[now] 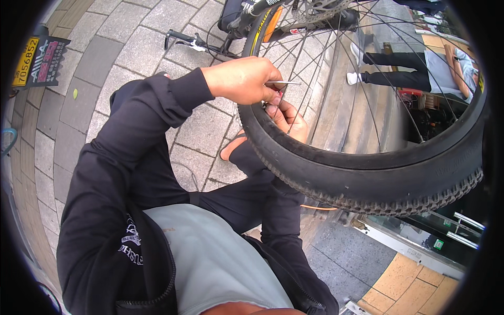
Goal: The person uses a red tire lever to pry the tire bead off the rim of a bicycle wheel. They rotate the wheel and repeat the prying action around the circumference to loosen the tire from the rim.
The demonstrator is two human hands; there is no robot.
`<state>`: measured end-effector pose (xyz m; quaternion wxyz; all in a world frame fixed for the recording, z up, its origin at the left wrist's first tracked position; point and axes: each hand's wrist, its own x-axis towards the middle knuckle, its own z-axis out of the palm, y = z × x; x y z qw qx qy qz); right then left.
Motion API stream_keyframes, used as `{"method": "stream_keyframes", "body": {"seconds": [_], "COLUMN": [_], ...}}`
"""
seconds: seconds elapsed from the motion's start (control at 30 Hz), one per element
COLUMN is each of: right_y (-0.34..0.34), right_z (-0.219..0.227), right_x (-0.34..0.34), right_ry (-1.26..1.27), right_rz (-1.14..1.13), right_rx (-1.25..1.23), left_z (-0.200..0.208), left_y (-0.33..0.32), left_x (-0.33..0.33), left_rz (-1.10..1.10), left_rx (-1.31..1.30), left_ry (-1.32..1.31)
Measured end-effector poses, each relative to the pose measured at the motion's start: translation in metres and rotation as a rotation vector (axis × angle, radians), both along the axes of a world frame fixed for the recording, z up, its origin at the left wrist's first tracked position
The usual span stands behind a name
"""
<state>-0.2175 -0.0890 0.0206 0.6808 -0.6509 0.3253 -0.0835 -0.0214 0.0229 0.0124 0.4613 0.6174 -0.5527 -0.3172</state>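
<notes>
Plainly, two bare hands meet at one bicycle wheel, which takes up the upper right of the view, its single knobby black tyre curving past the wearer's knees. Of the two, the left hand has its thumb and fingers pinching one thin metal rod, whose bare end points right, across the inside of the wheel. Just below, the right hand reaches around to the wheel's inner edge with fingers bent and thumb drawn in toward them; I cannot tell whether anything sits between those tips. Several thin spokes fan out beyond, too many overlapping to count surely. One disc rotor shows at the top edge, and one brake lever lies left of the wheel, above grey paving. Past the spokes stands one other person, in two white shoes. One yellow plate is at far left, one green leaf lies near it, and one orange cord shows below the tyre.
</notes>
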Motion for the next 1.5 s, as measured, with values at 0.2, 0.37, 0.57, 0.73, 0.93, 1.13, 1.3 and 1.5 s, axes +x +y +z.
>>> {"method": "stream_keyframes", "body": {"seconds": [0.2, 0.37, 0.57, 0.73, 0.93, 1.13, 1.3, 1.5], "right_y": [-0.001, 0.005, 0.01, 0.016, 0.002, -0.008, -0.016, -0.005], "right_z": [-0.043, -0.057, -0.029, -0.035, -0.033, -0.028, -0.041, -0.027], "right_x": [0.009, 0.019, 0.006, -0.001, -0.013, -0.015, -0.009, -0.001], "right_ry": [-0.167, -0.298, -0.079, -0.204, -0.168, -0.102, -0.099, -0.165], "right_rz": [-0.043, -0.165, -0.054, -0.282, -0.141, 0.011, 0.022, -0.053], "right_rx": [0.172, 0.532, 0.228, 0.434, 0.491, 0.291, 0.261, 0.41], "left_z": [-0.008, -0.02, -0.031, -0.041, -0.035, -0.021, 0.005, -0.014], "left_y": [-0.006, -0.012, 0.006, 0.0, 0.001, -0.008, 0.004, -0.003], "left_x": [-0.031, -0.028, 0.019, 0.007, 0.006, -0.005, -0.013, -0.036], "left_rz": [0.346, 0.334, -0.155, -0.306, -0.381, -0.187, 0.061, 0.342], "left_rx": [0.038, -0.014, -0.055, 0.054, 0.047, -0.071, -0.048, -0.161], "left_ry": [-0.145, -0.22, 0.367, 0.872, 0.95, 0.591, 0.199, -0.214]}}
